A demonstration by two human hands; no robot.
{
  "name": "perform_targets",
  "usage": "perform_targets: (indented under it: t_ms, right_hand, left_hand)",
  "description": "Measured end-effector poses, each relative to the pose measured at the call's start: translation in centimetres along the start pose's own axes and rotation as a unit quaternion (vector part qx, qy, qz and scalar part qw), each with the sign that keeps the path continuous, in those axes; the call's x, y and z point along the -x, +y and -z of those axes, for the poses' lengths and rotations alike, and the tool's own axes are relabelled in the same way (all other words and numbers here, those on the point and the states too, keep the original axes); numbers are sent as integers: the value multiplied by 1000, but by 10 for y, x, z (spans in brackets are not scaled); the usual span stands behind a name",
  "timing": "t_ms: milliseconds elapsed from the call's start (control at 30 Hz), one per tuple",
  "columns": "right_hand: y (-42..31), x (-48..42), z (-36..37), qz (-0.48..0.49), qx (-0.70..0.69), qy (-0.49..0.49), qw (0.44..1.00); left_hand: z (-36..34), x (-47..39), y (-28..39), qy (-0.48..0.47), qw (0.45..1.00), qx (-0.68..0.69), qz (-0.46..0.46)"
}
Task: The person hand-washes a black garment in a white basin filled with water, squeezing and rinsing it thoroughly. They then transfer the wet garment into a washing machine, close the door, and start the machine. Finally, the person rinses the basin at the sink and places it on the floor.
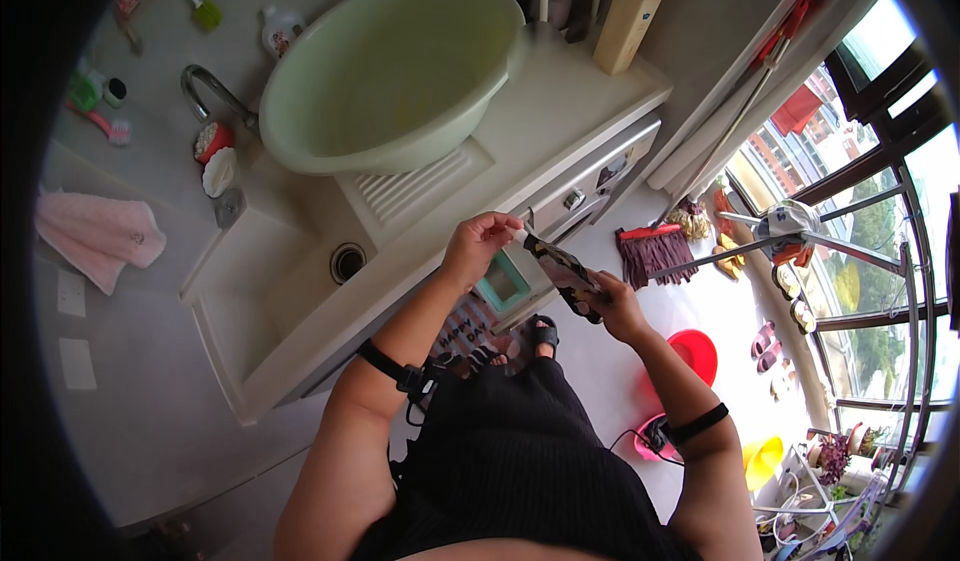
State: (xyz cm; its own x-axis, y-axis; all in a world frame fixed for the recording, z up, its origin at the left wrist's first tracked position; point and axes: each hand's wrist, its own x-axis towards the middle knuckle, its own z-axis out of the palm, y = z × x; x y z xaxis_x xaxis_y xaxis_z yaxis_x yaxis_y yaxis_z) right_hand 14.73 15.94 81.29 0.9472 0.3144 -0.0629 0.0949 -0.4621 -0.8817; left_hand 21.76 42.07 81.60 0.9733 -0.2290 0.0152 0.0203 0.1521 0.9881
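A folded umbrella-like item with dark patterned fabric [561, 274] slants between my hands, in front of the counter's edge; its exact kind is unclear. The fingertips of my left hand [480, 247] pinch its small white end. My right hand [616, 307] is closed around its lower end, and the fingers partly hide the fabric. Beyond my hands, a large pale green plastic basin [405, 152] rests tilted on the sink counter, over the ribbed washboard [409, 186].
A chrome faucet [214, 89] stands left of the basin. The sink with its drain [348, 263] lies to the left. A beige bottle [627, 24] stands at the counter's far right. On the floor are a mop [651, 257] and a red basin [694, 354].
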Motion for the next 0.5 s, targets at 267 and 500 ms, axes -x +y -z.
perform_targets:
  t_ms: [267,500]
  right_hand:
    - [-4,-31,30,15,-52,4,999]
    - [26,-62,63,-43,-160,2,986]
  left_hand:
    - [-8,-34,46,15,995,41,88]
    - [-53,-79,72,74,991,101,-42]
